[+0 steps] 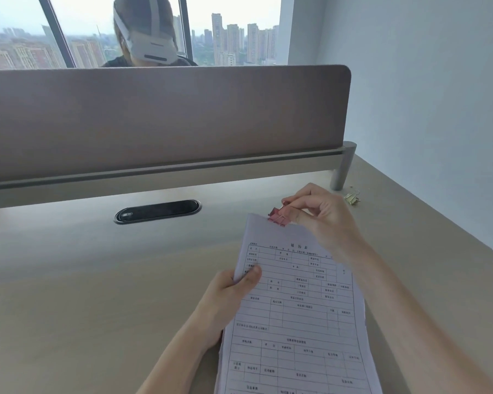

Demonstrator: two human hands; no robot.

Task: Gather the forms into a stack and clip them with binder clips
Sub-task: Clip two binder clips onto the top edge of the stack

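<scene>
At the top edge of the stack of forms (293, 308), a pink binder clip (278, 218) is pinched by its wire handle between the thumb and curled fingers of the right hand (322, 214). The clip's body is seated on the paper's upper edge, toward the middle of that edge; whether its jaws are fully closed over all the sheets cannot be told. The left edge of the stack is gripped by the left hand (234, 291), with the thumb pressed on the top sheet and the fingers hidden beneath. The sheets are held gathered and roughly squared, raised a little above the desk (97, 280), with the printed table facing up.

The gathering is judged to be done, since no loose forms are seen on the desk. The first clip is judged to be nearly fitted; its handles are probably yet to be folded or released. A gold binder clip (352, 198) is left lying on the desk beyond the right hand, near the partition's leg (342, 166), so a further clipping is thought to remain. Beyond the divider panel (165, 118), another person wearing a headset (151, 49) is seated before the window.
</scene>
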